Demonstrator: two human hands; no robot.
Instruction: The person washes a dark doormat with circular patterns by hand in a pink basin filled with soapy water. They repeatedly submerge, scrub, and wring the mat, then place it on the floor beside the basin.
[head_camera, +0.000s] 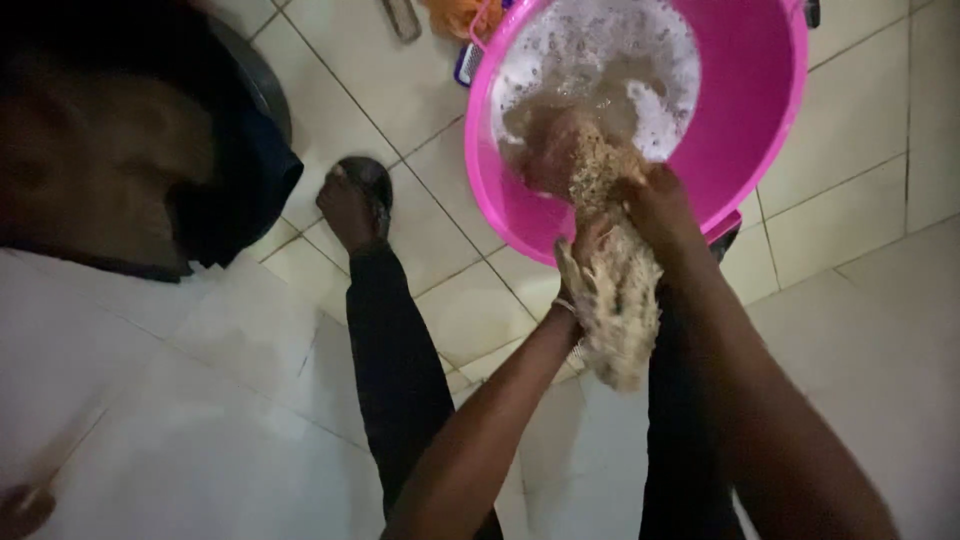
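A pink plastic basin (770, 90) holds cloudy, soapy water with white foam (610, 45). Over its near rim both my hands grip a wet, speckled beige cloth (620, 300). My left hand (582, 262) closes on the cloth's lower part, where it hangs down past the rim. My right hand (655, 205) squeezes it higher up, at the water's edge. The cloth's far end dips into the water.
The floor is pale square tiles (850, 150). My leg in black trousers (395, 360) and a foot in a sandal (355, 205) stand left of the basin. A dark round container (250, 150) sits at the left. An orange item (455, 15) lies behind the basin.
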